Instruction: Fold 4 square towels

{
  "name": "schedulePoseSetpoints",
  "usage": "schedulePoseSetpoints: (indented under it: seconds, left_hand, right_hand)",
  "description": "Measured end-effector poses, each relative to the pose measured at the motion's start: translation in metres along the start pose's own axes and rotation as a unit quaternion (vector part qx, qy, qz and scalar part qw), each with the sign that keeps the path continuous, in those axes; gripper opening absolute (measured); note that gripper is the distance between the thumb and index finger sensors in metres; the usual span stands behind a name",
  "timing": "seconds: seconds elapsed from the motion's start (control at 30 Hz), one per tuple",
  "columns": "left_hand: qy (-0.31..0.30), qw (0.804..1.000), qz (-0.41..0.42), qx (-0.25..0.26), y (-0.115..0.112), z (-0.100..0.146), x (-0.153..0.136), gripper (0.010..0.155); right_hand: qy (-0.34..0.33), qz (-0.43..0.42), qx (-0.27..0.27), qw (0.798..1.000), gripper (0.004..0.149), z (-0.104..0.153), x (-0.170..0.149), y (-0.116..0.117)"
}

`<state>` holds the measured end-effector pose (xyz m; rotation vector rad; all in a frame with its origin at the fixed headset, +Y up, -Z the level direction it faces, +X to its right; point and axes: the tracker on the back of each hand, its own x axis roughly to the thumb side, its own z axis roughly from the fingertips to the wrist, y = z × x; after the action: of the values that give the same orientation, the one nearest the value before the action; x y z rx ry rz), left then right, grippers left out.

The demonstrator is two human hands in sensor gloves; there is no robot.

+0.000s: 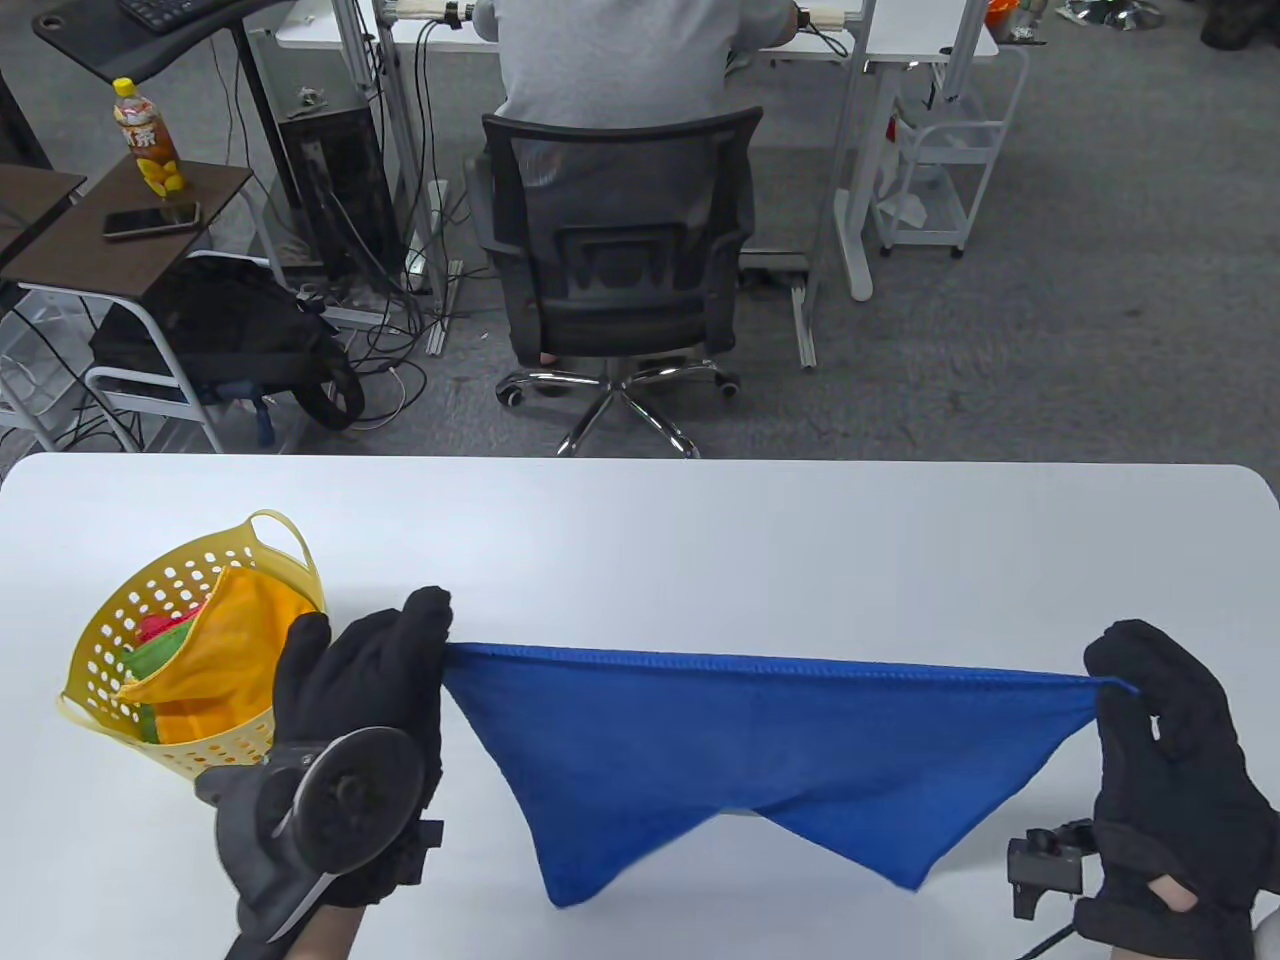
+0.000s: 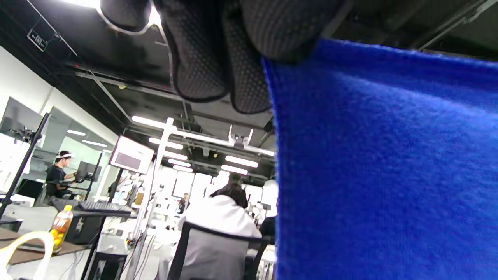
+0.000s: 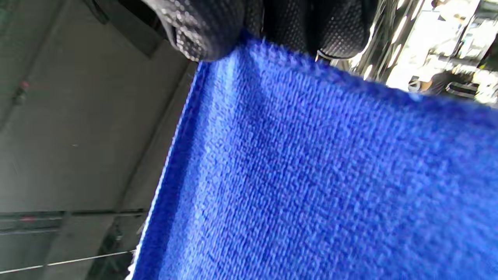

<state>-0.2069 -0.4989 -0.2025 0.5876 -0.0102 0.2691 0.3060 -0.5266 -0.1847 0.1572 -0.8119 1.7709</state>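
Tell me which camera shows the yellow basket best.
The table view: the whole yellow basket shows at the table's left, lying tilted with orange, green and red towels inside, beside the left hand. The left wrist view catches only a pale curved piece, probably its handle, at the bottom-left corner. The right wrist view shows none of it.

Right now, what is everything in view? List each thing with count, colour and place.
blue towel: 1, blue, stretched above the table between both hands
basket: 1, yellow, table's left
towels in basket: orange, green, red; count unclear
table: 1, white
office chair: 1, black, occupied, beyond the table
bottle: 1, yellow label, side table
phone: 1, beside the bottle
left hand: black glove, pinches one towel corner
right hand: black glove, pinches the other
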Motion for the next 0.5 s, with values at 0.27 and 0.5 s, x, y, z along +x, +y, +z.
schedulePoseSetpoints:
  seconds: [0.27,0.5]
  left_hand:
    - [0.029,0.998,-0.046,-0.023,-0.004,-0.045,-0.01,0.044]
    - [0.123,0.99,-0.019,-0.059,-0.061,-0.113,-0.036,0.045]
  right_hand:
    - [0.048,0.064,0.036,0.996,0.04,-0.046,-0.015,0.04]
    - [0.118,0.122,0.035,0.985,0.04,-0.101,-0.059,0.101]
